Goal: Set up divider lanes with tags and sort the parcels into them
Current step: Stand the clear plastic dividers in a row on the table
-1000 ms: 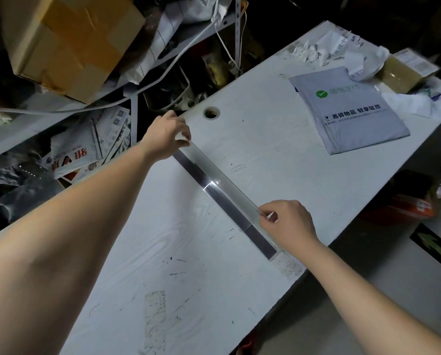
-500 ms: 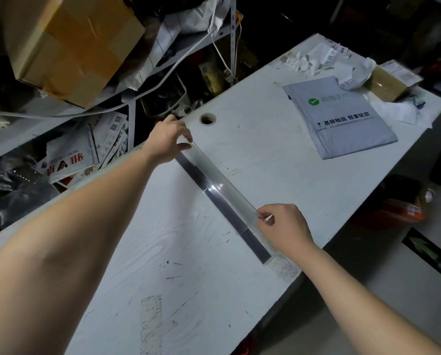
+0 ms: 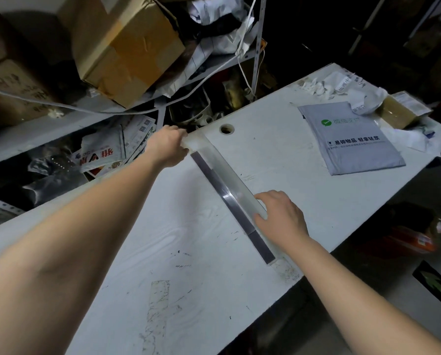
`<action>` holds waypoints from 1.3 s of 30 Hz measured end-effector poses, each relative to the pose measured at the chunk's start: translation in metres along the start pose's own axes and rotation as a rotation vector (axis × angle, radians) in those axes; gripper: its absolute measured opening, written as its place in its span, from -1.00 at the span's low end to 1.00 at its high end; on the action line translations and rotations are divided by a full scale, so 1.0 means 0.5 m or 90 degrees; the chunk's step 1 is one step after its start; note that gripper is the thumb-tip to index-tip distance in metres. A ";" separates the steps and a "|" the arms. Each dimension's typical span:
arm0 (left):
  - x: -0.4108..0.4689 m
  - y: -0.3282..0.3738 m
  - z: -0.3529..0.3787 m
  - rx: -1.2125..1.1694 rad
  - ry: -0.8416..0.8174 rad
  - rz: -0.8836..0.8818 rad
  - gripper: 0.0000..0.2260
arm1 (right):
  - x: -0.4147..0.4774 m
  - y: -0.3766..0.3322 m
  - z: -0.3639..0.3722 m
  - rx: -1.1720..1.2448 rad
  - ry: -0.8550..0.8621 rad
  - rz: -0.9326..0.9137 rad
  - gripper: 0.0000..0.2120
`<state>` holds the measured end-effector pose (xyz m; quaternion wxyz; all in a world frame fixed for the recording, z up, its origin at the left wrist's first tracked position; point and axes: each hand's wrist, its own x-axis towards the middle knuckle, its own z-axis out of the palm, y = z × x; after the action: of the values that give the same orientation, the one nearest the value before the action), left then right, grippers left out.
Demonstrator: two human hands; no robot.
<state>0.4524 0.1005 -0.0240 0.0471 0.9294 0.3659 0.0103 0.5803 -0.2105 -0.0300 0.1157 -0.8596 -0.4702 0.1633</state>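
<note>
On the white table [image 3: 163, 252], head view: a long clear divider strip [image 3: 229, 185] with a dark base band lies diagonally across the middle of the top, running from the far edge near a round cable hole [image 3: 226, 129] down to the near edge. It appears to stand on its long edge, but how far it tilts cannot be told.

Left hand [image 3: 167, 147] is at the far end of the strip, at the table's back edge. Its fingers curl around that end, grasping it; the fingertips themselves are partly hidden behind the hand.

Right hand [image 3: 282, 216] is on the near half of the strip. Fingers loosely spread and resting against its top edge and right side; thumb lies alongside the strip. Contact is plain, but whether the fingers are pinching or only pressing cannot be told.

Grey mailer parcel [image 3: 352, 139], printed with a green logo and dark text, lies flat on the table to the right of the strip, well apart from it. Beyond the parcel, at the far right corner: crumpled white paper [image 3: 342, 88] and a small brown box [image 3: 401, 111], touching or nearly so.

Behind the table, a shelf [image 3: 35, 131] carries cardboard boxes [image 3: 127, 52]; loose printed packets sit beneath it.
</note>
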 end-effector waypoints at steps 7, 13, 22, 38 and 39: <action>-0.224 -0.071 -0.085 0.052 -0.009 -0.222 -0.55 | -0.013 -0.142 -0.004 -0.050 -0.001 -0.144 -0.60; -0.466 -0.176 -0.144 0.059 -0.016 -0.374 -0.53 | -0.054 -0.298 0.008 -0.097 -0.029 -0.272 -0.49; -0.782 -0.333 -0.152 -0.015 -0.022 -0.506 -0.53 | -0.136 -0.531 0.065 -0.127 -0.055 -0.384 -0.47; -0.909 -0.606 -0.026 -0.090 -0.022 -0.277 -0.61 | -0.309 -0.804 0.310 -0.037 -0.127 -0.275 -0.51; -0.903 -0.616 -0.021 -0.089 -0.022 -0.252 -0.62 | -0.318 -0.810 0.326 -0.033 -0.136 -0.261 -0.50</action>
<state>-0.0878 0.0181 -0.0358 0.1190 0.8341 0.5386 0.0105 0.1245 -0.1226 -0.0098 0.0737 -0.7265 -0.6487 0.2143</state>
